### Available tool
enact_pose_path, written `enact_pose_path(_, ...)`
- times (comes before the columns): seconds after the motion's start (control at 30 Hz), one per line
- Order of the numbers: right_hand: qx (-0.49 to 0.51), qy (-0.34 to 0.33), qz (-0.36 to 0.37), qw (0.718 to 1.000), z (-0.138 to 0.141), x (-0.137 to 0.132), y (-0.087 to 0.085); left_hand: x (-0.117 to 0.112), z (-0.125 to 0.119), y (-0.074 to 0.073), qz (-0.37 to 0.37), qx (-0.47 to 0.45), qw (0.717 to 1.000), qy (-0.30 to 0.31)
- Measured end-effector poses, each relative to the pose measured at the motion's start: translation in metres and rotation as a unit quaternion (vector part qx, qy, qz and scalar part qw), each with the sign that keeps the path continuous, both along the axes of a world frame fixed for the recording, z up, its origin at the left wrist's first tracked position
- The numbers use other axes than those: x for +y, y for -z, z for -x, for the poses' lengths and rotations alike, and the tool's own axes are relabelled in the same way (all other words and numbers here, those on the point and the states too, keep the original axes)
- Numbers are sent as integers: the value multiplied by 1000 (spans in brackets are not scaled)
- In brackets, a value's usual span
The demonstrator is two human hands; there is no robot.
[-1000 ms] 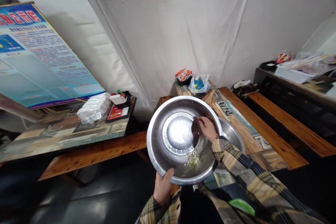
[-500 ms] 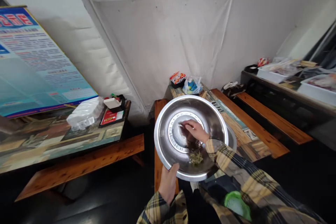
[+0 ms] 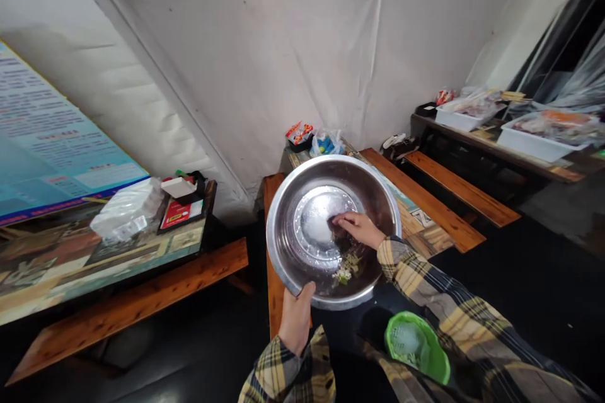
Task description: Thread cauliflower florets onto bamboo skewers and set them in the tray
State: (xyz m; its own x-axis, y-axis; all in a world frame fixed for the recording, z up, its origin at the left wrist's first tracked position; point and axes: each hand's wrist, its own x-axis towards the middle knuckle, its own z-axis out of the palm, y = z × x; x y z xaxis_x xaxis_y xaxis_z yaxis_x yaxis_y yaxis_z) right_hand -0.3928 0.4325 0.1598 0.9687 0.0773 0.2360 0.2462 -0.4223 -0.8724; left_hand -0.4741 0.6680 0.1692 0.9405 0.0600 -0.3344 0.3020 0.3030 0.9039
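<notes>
My left hand (image 3: pixel 297 318) grips the near left rim of a large stainless steel basin (image 3: pixel 288 220), thumb over the edge. The basin is tilted towards me. Inside it, my right hand (image 3: pixel 359 228) is closed, fingers together just above the bottom; whatever they hold, if anything, is hidden. A small heap of chopped pale green and white bits (image 3: pixel 347 267) lies on the basin's near wall, below my right hand. Some drops of water shine on the metal. Below my right forearm is a green plastic basket (image 3: pixel 442 362) with a pale mesh inside.
Behind the basin stands a wooden table (image 3: pixel 411 214) with a bench (image 3: pixel 425 201) alongside. On the left table are a wrapped white stack (image 3: pixel 127 208) and a red box (image 3: pixel 182 214). White trays (image 3: pixel 534 138) of bagged food stand on the right table.
The view has shifted, and the green basket shows more fully. My right hand has stayed low in the basin, while the chopped bits have spread out along the wall.
</notes>
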Motion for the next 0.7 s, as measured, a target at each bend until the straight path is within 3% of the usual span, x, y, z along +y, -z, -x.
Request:
enact_pose_path(0.07, 15, 28, 5, 999, 23, -13, 19, -21, 5, 1, -4, -17, 1000, 8)
enact_pose_path(0.17, 46, 18, 9, 999, 69, -29, 47, -55, 16, 8, -19, -34, 999, 29)
enact_pose_path(0.27, 74, 12, 1, 997, 104, -63, 56, -88, 29, 20, -26, -6, 998, 54)
enact_pose_path(0.43, 78, 184, 5, 980, 130, -154, 57, -138, 48, 26, -37, 13, 995, 86)
enact_pose_path(0.5, 82, 233, 16, 969, 139, -174, 64, -158, 53, 25, -45, 0, 994, 99)
enact_pose_path(0.6, 94, 250, 23, 963, 154, -173, 77, -183, 61, 25, -52, -5, 992, 119)
enact_pose_path(0.7, 101, 206, 18, 973, 173, -156, 89, -200, 70, 27, -55, 7, 989, 138)
